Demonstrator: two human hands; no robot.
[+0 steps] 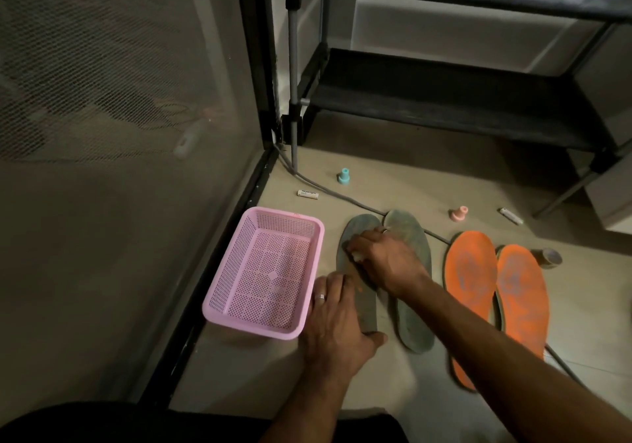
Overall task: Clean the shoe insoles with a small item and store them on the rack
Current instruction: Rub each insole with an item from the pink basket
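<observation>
Two grey insoles lie side by side on the floor: the left one [355, 234] and the right one [412, 319]. My right hand [383, 258] grips a small pale item [358, 256] and presses it onto the left grey insole's upper half. Flat on that insole's lower left edge rests my left hand [337, 319], fingers straight, holding it down. Further right lie two orange insoles [470, 271] [523, 292], smeared with grey. The black shoe rack [444, 100] stands behind, its lower shelf bare.
An empty pink plastic basket [219, 302] sits left of the insoles, next to a mesh screen door [119, 100]. A grey cable [342, 196] runs across the floor. Small teal [344, 176] and pink [459, 213] pegs, two batteries [308, 193] [511, 216] and a tape roll [550, 257] lie around.
</observation>
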